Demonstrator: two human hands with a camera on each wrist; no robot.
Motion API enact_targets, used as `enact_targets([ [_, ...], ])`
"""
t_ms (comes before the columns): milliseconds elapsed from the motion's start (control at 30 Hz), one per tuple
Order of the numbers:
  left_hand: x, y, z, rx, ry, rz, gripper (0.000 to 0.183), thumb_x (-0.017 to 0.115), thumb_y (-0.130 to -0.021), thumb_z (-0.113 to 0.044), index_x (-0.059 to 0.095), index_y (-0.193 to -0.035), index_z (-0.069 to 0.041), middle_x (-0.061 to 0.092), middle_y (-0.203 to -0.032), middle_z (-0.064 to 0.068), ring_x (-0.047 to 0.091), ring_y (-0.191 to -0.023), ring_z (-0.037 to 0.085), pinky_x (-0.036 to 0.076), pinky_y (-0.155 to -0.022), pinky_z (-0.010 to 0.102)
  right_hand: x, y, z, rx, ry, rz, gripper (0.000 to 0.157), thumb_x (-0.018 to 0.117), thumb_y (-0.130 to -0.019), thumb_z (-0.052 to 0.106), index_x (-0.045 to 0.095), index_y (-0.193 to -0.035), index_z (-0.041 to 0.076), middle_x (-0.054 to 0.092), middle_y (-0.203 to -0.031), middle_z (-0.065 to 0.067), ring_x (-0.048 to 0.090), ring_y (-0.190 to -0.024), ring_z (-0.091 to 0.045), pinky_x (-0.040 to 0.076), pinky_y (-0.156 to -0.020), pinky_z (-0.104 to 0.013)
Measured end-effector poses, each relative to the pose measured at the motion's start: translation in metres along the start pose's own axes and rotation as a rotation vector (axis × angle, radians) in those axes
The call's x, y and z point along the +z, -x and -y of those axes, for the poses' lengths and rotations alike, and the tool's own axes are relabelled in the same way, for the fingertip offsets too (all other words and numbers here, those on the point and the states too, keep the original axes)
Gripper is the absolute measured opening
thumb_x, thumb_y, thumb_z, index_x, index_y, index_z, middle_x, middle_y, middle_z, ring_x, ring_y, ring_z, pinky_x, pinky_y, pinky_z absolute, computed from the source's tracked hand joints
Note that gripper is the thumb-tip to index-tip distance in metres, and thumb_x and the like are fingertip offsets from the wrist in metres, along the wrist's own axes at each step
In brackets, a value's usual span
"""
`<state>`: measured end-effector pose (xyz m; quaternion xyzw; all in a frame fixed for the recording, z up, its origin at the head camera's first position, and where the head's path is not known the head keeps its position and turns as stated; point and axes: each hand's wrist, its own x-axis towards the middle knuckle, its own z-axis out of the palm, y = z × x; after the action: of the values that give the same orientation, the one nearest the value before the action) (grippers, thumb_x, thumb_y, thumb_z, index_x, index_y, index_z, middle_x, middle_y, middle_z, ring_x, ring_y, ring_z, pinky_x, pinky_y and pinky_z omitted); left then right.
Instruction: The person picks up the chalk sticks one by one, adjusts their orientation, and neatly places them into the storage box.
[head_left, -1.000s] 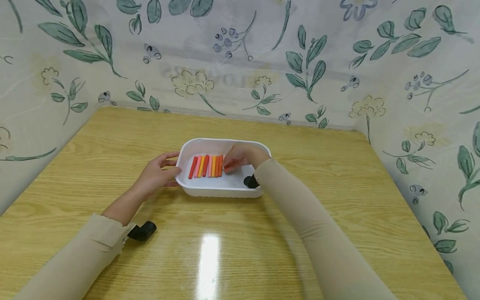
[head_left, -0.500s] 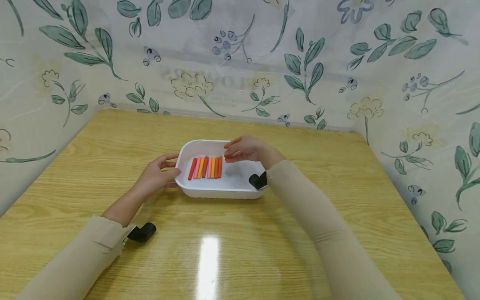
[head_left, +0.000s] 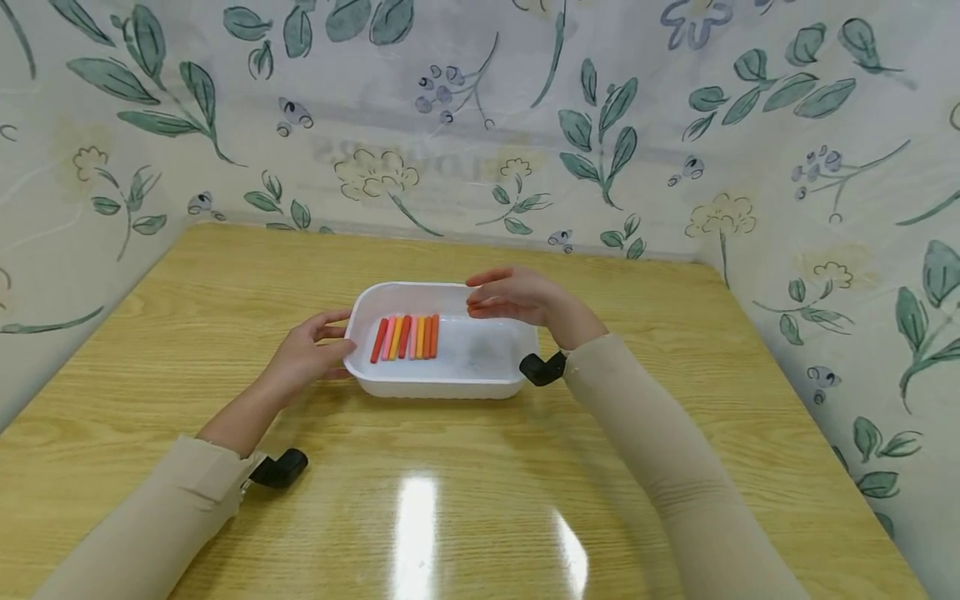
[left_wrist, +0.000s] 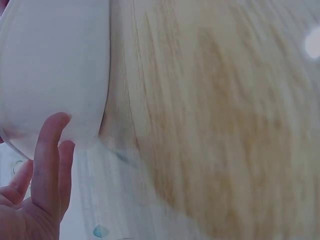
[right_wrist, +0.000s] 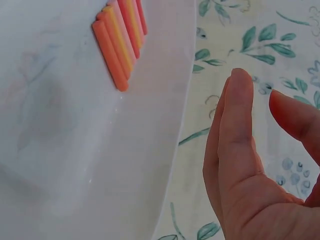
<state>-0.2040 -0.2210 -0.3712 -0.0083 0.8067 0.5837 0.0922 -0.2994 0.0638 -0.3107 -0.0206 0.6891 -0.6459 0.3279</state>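
A white plastic tray (head_left: 480,333) sits near the middle of the wooden table. On its left half several thin red, pink, yellow and orange sticks (head_left: 405,337) lie side by side in a row. My left hand (head_left: 311,350) touches the tray's left end, thumb at the rim and fairly straight fingers against the outer wall, as the left wrist view also shows. Above the tray's far right rim hovers my right hand (head_left: 521,296). In the right wrist view its thumb and fingers (right_wrist: 235,115) are apart, with nothing seen between them.
The wooden table (head_left: 315,542) extends around the tray on all sides. Floral cloth (head_left: 465,175) hangs behind it and along both sides. A black device (head_left: 279,468) sticks out at the left cuff, and another black device (head_left: 542,368) at the right cuff.
My right hand has left the inside of the tray, rising up and to the right with its fingers loosening. The left hand keeps its place at the tray's end, and the sticks stay in their row.
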Motion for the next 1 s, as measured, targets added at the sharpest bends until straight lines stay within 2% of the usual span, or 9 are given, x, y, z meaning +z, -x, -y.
enact_targets([
  [367,-0.002,-0.002,0.002,0.001,0.003,0.0,0.059,0.052,-0.093,-0.009,0.024,-0.145,-0.001,0.032,-0.137,0.031,0.047,-0.111,0.044,0.056,-0.075,0.038,-0.021,0.022,-0.018,-0.058,-0.078,-0.028,0.044,0.051,-0.091,-0.006,0.04,-0.134,-0.009,0.059,-0.098,-0.017,0.063,-0.08,-0.02,0.045,-0.095,-0.041],
  [633,-0.001,-0.004,0.001,-0.014,0.001,-0.003,0.06,0.052,-0.093,-0.009,0.024,-0.145,-0.001,0.032,-0.137,0.031,0.046,-0.113,0.044,0.056,-0.075,0.038,-0.035,0.036,-0.037,-0.12,-0.159,-0.092,0.044,0.049,-0.092,-0.006,0.038,-0.134,-0.011,0.061,-0.085,-0.01,0.065,-0.076,-0.017,0.054,-0.081,-0.03],
  [833,-0.004,-0.004,0.002,-0.028,0.009,-0.007,0.06,0.052,-0.093,-0.01,0.023,-0.146,-0.002,0.03,-0.138,0.03,0.044,-0.115,0.044,0.056,-0.075,0.037,-0.047,0.042,-0.052,-0.148,-0.211,-0.162,0.044,0.049,-0.093,-0.004,0.036,-0.135,-0.011,0.059,-0.092,-0.012,0.064,-0.078,-0.017,0.054,-0.081,-0.028],
  [1000,-0.009,-0.001,0.002,-0.031,0.026,-0.004,0.063,0.055,-0.093,-0.015,0.023,-0.146,-0.003,0.031,-0.139,0.029,0.049,-0.11,0.04,0.056,-0.075,0.038,-0.056,0.045,-0.065,-0.135,-0.224,-0.218,0.048,0.049,-0.094,-0.001,0.032,-0.138,-0.01,0.051,-0.113,-0.021,0.061,-0.085,-0.018,0.053,-0.084,-0.029],
])
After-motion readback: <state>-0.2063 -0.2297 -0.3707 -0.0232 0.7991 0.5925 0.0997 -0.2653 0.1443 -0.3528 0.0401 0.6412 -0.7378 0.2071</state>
